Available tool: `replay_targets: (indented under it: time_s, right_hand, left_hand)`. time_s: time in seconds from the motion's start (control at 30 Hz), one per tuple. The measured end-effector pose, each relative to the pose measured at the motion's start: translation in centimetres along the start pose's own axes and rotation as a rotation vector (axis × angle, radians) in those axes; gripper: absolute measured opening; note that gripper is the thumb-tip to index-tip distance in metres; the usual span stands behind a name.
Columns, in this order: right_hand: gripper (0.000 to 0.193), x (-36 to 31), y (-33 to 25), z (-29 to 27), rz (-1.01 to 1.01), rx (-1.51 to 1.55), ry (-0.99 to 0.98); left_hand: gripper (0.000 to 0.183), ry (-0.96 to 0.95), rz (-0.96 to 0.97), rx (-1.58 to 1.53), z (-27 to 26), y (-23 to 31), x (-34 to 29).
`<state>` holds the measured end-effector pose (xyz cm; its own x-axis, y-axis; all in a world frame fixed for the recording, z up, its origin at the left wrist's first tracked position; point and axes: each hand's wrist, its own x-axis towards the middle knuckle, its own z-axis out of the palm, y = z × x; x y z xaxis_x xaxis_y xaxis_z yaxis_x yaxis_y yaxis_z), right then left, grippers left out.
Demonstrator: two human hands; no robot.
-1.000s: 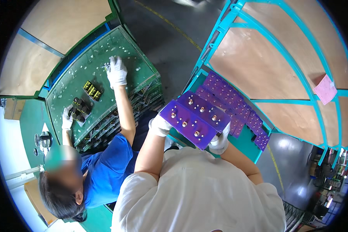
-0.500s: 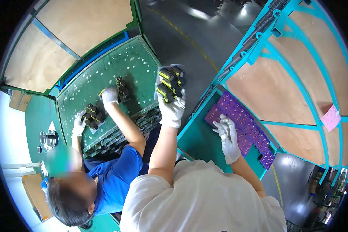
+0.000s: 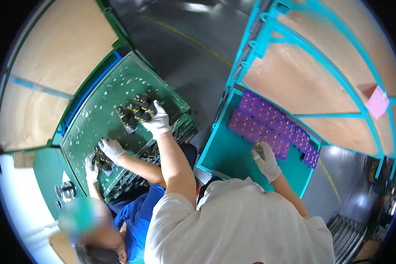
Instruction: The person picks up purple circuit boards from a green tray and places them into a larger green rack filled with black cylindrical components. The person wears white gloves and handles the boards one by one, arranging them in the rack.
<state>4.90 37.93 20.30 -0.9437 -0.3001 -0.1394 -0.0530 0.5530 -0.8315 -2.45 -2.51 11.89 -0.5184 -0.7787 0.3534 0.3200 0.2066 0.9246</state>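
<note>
My left hand (image 3: 156,119), in a white glove, reaches out over the green perforated board (image 3: 103,110) and grips a cluster of small black and yellow parts (image 3: 134,112) resting on it. My right hand (image 3: 266,160), also gloved, lies on the teal table (image 3: 226,154) at the near edge of a row of purple trays (image 3: 268,123), fingers curled; whether it holds a small part cannot be told.
A co-worker in a blue shirt (image 3: 136,215) sits at my left, both gloved hands (image 3: 103,156) on another cluster of black parts at the green board's near edge. Plywood panels lie on both sides. A pink pad (image 3: 376,101) sits far right.
My left hand carried the black and yellow parts from mid-air down and left onto the green board. My right hand stayed at the purple trays on the teal table.
</note>
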Motion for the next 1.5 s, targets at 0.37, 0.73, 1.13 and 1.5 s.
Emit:
replay_targets:
  time_s: [0.37, 0.73, 1.13, 1.5]
  right_hand:
    - [0.048, -9.5, 17.6, -1.1, 0.613, -0.334, -0.273]
    - [0.047, -23.1, 34.2, -8.0, 1.172, -0.002, 0.265]
    - [0.057, -23.3, 49.1, -20.8, 0.881, -0.471, 0.556]
    - [0.088, -14.1, 58.1, -28.6, 0.731, -0.502, 0.553]
  left_hand:
    - [0.039, -0.187, -1.354, -1.594, -0.9, -10.0, -10.6]
    - [0.031, -0.709, -1.668, -0.332, 12.5, 2.3, -34.1]
    - [0.048, -1.700, -0.362, 0.686, 27.5, -2.9, -61.2]
    - [0.071, -1.343, 0.064, 1.074, 44.9, -3.9, -74.3]
